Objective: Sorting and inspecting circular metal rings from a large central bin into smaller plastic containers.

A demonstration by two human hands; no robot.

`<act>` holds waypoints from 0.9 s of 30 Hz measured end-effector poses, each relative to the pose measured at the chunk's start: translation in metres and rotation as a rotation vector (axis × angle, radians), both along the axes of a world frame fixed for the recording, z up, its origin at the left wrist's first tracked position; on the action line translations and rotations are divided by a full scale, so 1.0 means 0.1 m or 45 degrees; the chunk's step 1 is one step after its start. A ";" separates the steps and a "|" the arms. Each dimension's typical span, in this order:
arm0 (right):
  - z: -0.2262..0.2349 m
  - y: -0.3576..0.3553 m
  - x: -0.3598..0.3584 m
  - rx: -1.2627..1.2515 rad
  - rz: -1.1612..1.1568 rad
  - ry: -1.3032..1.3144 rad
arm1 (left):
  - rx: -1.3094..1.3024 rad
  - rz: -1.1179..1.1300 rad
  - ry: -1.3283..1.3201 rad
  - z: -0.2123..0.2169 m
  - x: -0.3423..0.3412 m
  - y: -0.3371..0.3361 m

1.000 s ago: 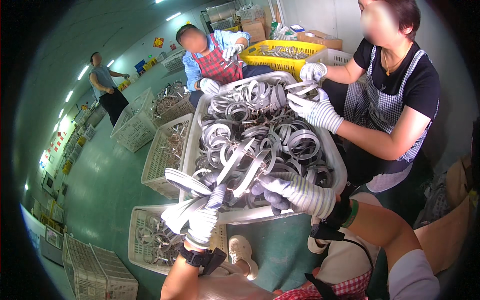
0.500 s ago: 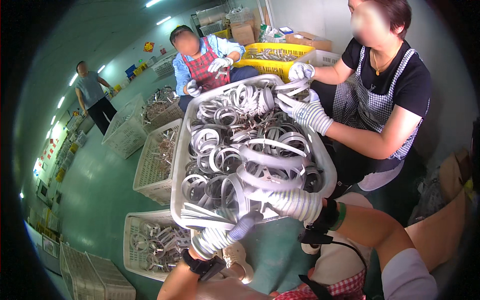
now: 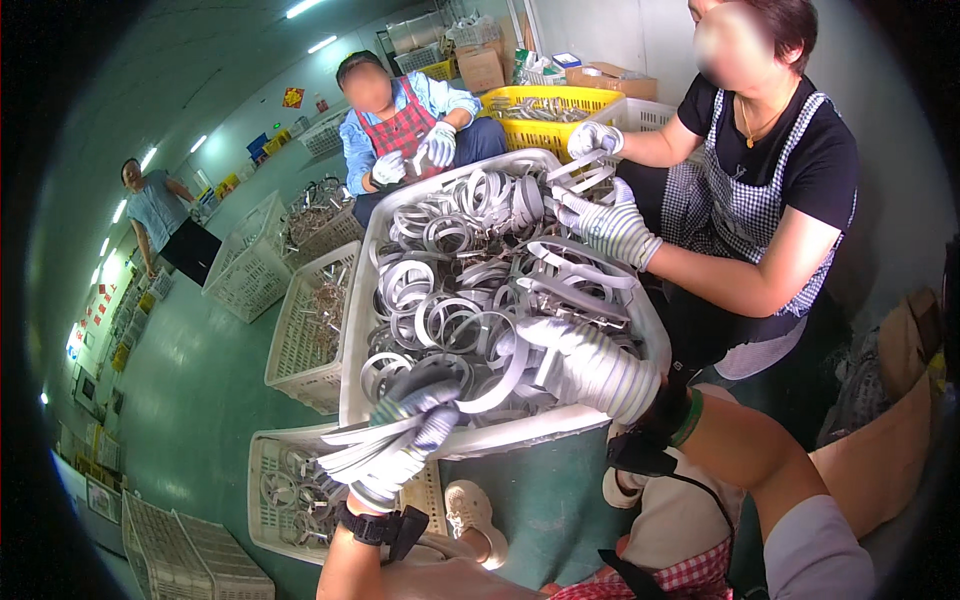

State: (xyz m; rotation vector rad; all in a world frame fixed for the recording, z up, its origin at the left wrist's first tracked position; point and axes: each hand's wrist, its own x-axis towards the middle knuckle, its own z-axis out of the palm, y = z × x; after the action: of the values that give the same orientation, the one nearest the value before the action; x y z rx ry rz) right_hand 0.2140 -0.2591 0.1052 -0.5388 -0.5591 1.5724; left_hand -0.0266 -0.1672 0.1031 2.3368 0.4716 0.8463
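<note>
If the white tub (image 3: 520, 436) was taken as the middle of a dial, a white crate (image 3: 256, 490) of metal pieces stood at eight o'clock, close by the person's feet, likely for short reaching. Another lattice crate (image 3: 308, 374) stood at nine, against the tub's flank. At seven, the left hand (image 3: 403, 456) was closed around a sheaf of flat grey bands (image 3: 352, 453), bunched side by side, apparently so that one grip could manage several. At eleven, a co-worker's gloved hands (image 3: 440, 146) were close together beyond the rim. A loose pile of ring-shaped bands (image 3: 440, 235) filled the tub, overlapping at all angles, presumably tipped in unsorted. One larger loop (image 3: 511, 382) spanned the gap between the person's hands. The right hand (image 3: 603, 372) was at four, over the pile, fingers toward that loop; whether they gripped it I could not tell. At two, another co-worker's hands (image 3: 612, 232) held more bands, perhaps paired to steady them.
</note>
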 end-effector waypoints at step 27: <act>-0.34 0.13 0.18 0.873 -0.433 -1.959 | -1.200 0.017 -0.783 0.01 -0.18 -0.04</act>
State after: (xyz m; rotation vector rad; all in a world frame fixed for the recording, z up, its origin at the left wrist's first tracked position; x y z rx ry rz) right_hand 0.2322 -0.2464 0.0716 -1.1623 -1.9160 0.2999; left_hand -0.0450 -0.1710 0.1041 1.1515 0.4693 1.0010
